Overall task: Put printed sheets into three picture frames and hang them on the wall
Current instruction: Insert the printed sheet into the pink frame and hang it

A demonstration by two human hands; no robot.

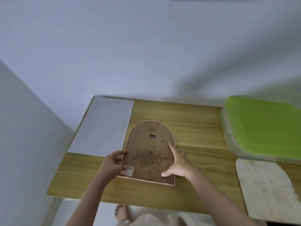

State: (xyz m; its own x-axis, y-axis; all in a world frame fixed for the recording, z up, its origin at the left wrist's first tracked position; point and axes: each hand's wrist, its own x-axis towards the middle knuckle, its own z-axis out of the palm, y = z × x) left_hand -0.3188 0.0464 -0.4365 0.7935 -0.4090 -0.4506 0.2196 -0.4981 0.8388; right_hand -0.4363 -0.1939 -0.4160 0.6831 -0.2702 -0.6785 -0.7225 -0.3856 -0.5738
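An arch-shaped picture frame [149, 154] lies face down on the wooden table [187, 128], its stained brown backing board up. A small metal hanger [152, 136] sits near its rounded top and a barcode sticker [128, 170] at its lower left corner. My left hand [112, 164] grips the frame's left edge near that corner, thumb on the backing. My right hand [177, 163] rests on the right side of the backing with fingers spread and straight. White sheets [102, 126] lie flat at the table's left.
A clear plastic box with a green lid [263, 128] stands at the table's right. A pale cloth bag [267, 188] lies in front of it. White walls rise behind and to the left. A bare foot [120, 212] shows below the table's front edge.
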